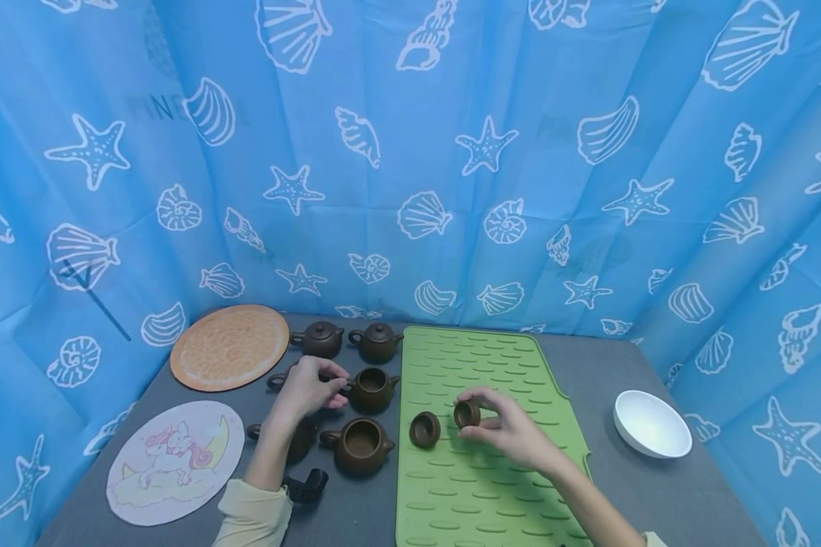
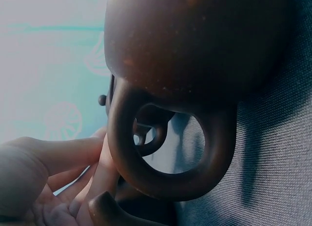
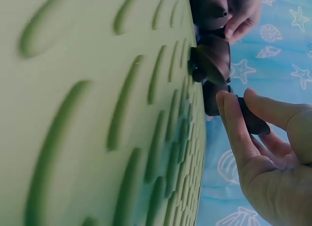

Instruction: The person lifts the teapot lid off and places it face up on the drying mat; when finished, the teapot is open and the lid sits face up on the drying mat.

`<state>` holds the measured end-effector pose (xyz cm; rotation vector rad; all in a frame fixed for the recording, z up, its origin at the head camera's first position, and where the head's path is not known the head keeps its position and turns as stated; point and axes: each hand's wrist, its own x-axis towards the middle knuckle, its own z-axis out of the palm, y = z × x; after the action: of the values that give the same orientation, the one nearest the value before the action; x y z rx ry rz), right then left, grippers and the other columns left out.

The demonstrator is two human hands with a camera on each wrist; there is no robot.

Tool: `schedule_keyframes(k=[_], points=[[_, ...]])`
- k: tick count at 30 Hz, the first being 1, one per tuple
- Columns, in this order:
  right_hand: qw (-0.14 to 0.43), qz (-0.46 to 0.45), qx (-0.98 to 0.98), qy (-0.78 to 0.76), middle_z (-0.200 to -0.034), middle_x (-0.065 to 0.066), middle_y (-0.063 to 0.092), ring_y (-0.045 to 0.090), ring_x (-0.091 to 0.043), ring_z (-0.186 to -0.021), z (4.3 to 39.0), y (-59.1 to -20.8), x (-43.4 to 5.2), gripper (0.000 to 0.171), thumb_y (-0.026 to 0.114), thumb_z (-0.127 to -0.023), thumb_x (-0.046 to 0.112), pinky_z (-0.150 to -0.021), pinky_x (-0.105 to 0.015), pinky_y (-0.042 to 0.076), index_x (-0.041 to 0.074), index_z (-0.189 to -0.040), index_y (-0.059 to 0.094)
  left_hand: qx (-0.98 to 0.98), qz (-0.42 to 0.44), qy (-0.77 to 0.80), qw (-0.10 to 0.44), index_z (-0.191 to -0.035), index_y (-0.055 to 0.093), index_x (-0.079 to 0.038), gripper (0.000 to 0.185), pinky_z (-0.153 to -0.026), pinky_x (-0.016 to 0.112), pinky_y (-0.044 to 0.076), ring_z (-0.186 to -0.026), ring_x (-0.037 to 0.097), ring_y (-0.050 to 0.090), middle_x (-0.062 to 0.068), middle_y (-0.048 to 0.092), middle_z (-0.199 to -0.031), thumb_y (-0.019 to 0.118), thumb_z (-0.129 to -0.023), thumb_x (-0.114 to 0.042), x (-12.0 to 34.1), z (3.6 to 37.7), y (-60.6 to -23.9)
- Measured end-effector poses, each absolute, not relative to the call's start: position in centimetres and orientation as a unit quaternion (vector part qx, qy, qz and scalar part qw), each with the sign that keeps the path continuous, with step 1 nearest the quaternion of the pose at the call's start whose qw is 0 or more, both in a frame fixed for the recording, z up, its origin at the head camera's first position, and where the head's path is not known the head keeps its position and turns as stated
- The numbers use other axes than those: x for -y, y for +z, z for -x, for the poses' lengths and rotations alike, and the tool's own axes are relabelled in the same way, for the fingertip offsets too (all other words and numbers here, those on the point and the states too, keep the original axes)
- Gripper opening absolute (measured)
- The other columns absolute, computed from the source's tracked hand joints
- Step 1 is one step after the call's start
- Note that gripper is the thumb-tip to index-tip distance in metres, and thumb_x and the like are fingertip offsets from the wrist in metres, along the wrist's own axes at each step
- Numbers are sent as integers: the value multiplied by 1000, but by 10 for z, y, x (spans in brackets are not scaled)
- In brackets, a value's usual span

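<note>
My left hand (image 1: 308, 391) pinches the handle of a brown lidless teapot (image 1: 372, 403) in the middle row. In the left wrist view, a nearer teapot (image 2: 170, 40) covers part of the grip. Above the green mat (image 1: 451, 486), my right hand (image 1: 502, 425) holds a small brown teapot lid (image 1: 467, 414) between thumb and fingers, its hollow underside facing the head camera. A second lid (image 1: 424, 429) lies tilted on the mat, hollow side showing. In front of the gripped teapot stands another lidless teapot (image 1: 359, 456).
Two lidded teapots, a left one (image 1: 321, 339) and a right one (image 1: 378, 346), stand at the back. My left arm partly hides a teapot (image 1: 302, 441). An orange round mat (image 1: 229, 346) and a unicorn mat (image 1: 174, 463) lie left; a white bowl (image 1: 652, 424) stands right.
</note>
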<state>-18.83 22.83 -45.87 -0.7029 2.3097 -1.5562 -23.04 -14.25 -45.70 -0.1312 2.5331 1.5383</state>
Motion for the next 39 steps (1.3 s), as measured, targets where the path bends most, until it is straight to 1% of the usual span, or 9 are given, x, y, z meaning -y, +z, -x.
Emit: schedule_keyframes(k=[3, 7, 14, 17, 21, 24, 27, 33, 39], points=[[155, 220, -808, -524, -148, -38, 55, 80, -41, -106, 187, -461, -232, 56, 78, -99, 9, -83, -28, 68, -9, -146, 54, -850, 42, 517, 88, -120, 77, -2, 18, -71, 28, 68, -77, 14, 80, 17, 77, -109, 69, -106, -10, 143, 231, -457], [181, 196, -810, -522, -153, -39, 52, 83, -36, -99, 185, -465, -235, 58, 78, -98, 7, -77, -29, 67, -8, -149, 55, -851, 42, 516, 90, -121, 77, -3, 19, -71, 28, 68, -78, 14, 80, 17, 77, -111, 69, -106, -10, 143, 232, -457], [188, 199, -805, -527, -153, -41, 50, 83, -36, -97, 184, -473, -234, 56, 77, -96, -1, -83, -29, 69, -9, -148, 56, -854, 42, 511, 88, -121, 77, -2, 19, -71, 28, 68, -78, 14, 81, 16, 78, -108, 69, -106, -10, 143, 231, -456], [185, 201, -809, -521, -151, -39, 55, 83, -31, -88, 184, -473, -233, 56, 76, -96, -1, -74, -28, 68, -8, -148, 57, -854, 39, 512, 86, -121, 77, -2, 19, -71, 28, 68, -78, 14, 80, 17, 78, -109, 68, -106, -10, 143, 231, -456], [173, 205, -826, -495, -147, -34, 61, 75, -16, -67, 185, -473, -232, 57, 78, -95, 2, -58, -23, 58, -4, -149, 59, -854, 37, 512, 86, -122, 77, -2, 20, -72, 28, 68, -78, 14, 80, 17, 77, -110, 68, -106, -10, 143, 231, -456], [168, 219, -836, -474, -144, -32, 64, 65, -7, -61, 186, -473, -232, 57, 80, -95, 3, -55, -21, 53, -3, -148, 59, -855, 38, 510, 87, -122, 77, -2, 20, -72, 28, 68, -78, 13, 80, 17, 77, -110, 68, -106, -10, 144, 231, -457], [166, 232, -842, -458, -144, -31, 63, 61, -4, -62, 187, -473, -232, 57, 81, -95, 5, -58, -21, 53, -2, -147, 59, -855, 38, 510, 91, -122, 77, -3, 19, -72, 28, 68, -77, 13, 79, 16, 77, -110, 68, -106, -10, 144, 231, -457], [161, 237, -849, -443, -146, -33, 59, 66, -5, -68, 186, -473, -233, 60, 82, -95, 7, -62, -24, 58, -2, -149, 57, -857, 42, 505, 96, -119, 78, -4, 17, -68, 26, 67, -75, 13, 79, 15, 78, -106, 70, -106, -10, 143, 233, -456], [151, 230, -859, -431, -134, -31, 59, 69, -8, -72, 189, -468, -233, 63, 82, -96, 13, -62, -27, 62, -1, -150, 55, -863, 33, 494, 99, -120, 78, -3, 18, -68, 26, 66, -74, 13, 79, 14, 78, -104, 70, -105, -8, 143, 235, -454]])
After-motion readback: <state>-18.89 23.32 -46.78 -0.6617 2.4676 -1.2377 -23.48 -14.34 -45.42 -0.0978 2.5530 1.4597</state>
